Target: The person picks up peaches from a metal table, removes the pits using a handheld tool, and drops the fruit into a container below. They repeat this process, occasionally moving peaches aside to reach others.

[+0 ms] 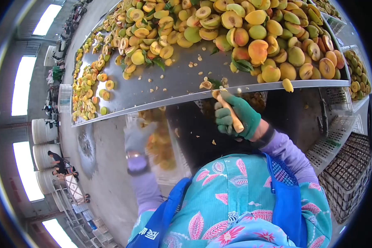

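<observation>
My right hand (246,113), in a green glove, is wrapped round a wooden-handled tool (235,120). The tool's far end is up by the metal table's front rim (169,102), where its tip is hard to make out. Small pit pieces and a cut fruit piece (205,84) lie just beyond it. My left hand (138,136), in a pale grey glove, is smeared by motion above a crate (180,159) of orange-yellow fruit pieces below the table. Whether its fingers hold anything does not show. Halved and whole peach-like fruits (258,51) are heaped across the table.
Another line of fruit halves (87,89) runs down the table's left side. At right are a crate of fruit (357,76) and stacked plastic crates (347,173). A yellow piece (288,85) sits on the rim. White tubs (43,131) and people (60,163) are far left.
</observation>
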A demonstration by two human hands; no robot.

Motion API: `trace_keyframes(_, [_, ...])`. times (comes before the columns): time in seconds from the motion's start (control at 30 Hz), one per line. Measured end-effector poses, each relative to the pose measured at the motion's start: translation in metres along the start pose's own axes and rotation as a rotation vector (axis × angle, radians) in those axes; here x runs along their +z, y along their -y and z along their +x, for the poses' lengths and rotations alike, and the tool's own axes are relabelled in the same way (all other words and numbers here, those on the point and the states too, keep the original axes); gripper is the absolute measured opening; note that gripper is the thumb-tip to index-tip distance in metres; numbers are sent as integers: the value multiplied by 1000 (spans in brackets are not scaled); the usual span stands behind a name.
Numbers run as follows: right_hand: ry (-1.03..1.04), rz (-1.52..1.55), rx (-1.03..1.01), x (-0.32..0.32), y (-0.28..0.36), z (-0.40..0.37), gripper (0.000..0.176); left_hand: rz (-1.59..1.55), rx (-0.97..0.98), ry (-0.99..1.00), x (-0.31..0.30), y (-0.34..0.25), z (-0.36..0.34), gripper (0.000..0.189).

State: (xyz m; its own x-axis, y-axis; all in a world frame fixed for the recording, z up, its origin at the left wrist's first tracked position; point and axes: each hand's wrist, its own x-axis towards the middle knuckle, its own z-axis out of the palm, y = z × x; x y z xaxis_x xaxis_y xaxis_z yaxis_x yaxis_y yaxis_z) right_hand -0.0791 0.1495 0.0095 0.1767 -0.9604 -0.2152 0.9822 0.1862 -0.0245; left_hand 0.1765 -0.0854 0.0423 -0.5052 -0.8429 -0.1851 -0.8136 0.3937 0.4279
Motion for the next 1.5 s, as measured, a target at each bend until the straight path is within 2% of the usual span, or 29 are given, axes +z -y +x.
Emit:
trace_keyframes(0.07, [-201,-50,-6,-5,7,6,34,11,24,-60,-6,-28,49,26])
trace_keyframes(0.1, [-173,-73,49,-4,8,4,34,47,37,-97,-10,-75,66,30])
trace_keyframes(0.13, [-241,-130,7,5,9,0,35,80,52,-131,-8,-120,86,33])
trace_keyframes(0.2, [-339,-205,-62,16,14,0,35,388,326,-188,21,-141,150,40])
trace_keyframes(0.27, [-395,-235,-103,18,18,0,36,369,-56,-47,60,-165,199,45])
trace_keyframes(0.3, [-416,-326,-173,24,20,1,36,444,99,-62,90,-138,233,63])
trace_keyframes(0.37, [-451,-498,-288,34,18,2,36,377,180,-102,90,-158,213,52])
trace_keyframes(0.4, [-481,-631,-325,24,20,8,30,221,210,12,83,-158,201,51])
trace_keyframes(0.47, [-602,-1076,-498,10,30,33,31,-96,245,233,72,-148,171,50])
trace_keyframes(0.53, [-553,-1103,-577,14,29,46,35,-806,236,424,69,-128,130,42])
trace_keyframes(0.63, [-493,-1105,-825,2,11,63,33,-1458,170,497,73,-124,71,36])
trace_keyframes(0.67, [-463,-886,-613,-1,12,58,33,-1613,127,519,76,-122,59,36])
trace_keyframes(0.73, [-399,-437,-203,-9,20,36,33,-1716,-28,583,87,-110,50,44])
trace_keyframes(0.77, [-364,-206,-9,-1,21,24,33,-1678,12,584,89,-113,39,44])
trace_keyframes(0.8, [-509,-136,-68,13,13,13,34,-1645,62,587,91,-120,29,45])
trace_keyframes(0.87, [-501,-318,-228,26,0,-5,35,-1477,139,520,90,-135,7,47])
trace_keyframes(0.9, [-493,-409,-304,28,-5,-9,35,-1647,67,525,94,-137,2,49])
trace_keyframes(0.93, [-588,-402,-301,29,-5,-6,37,-1816,-7,521,97,-139,-3,50])
trace_keyframes(0.97, [-553,-117,-131,17,4,2,39,-1846,-15,526,99,-139,-4,48])
trace_keyframes(1.03, [-675,-280,-231,15,-9,2,39,-1907,-30,535,100,-144,-7,43])
trace_keyframes(1.1, [-570,-447,-341,26,-21,-1,34,-1649,18,354,108,-156,-23,37])
trace_keyframes(1.13, [-514,-530,-401,31,-23,-2,31,-1437,104,406,100,-157,-28,35])
trace_keyframes(1.17, [-557,-647,-473,28,-23,4,33,-1225,199,442,93,-157,-32,34])
trace_keyframes(1.23, [-638,-963,-660,14,-22,16,36,-1145,203,493,88,-163,-26,31])
trace_keyframes(1.27, [-701,-1163,-777,9,-21,20,39,-1207,96,348,98,-155,-18,31])
trace_keyframes(1.33, [-671,-1359,-706,12,-28,6,39,-976,388,79,102,-154,-20,29])
trace_keyframes(1.4, [-680,-1591,-565,26,-34,-7,41,-1492,192,252,106,-154,-17,27])
trace_keyframes(1.5, [-708,-1688,-527,8,-34,6,42,-1842,40,457,117,-159,-15,38])
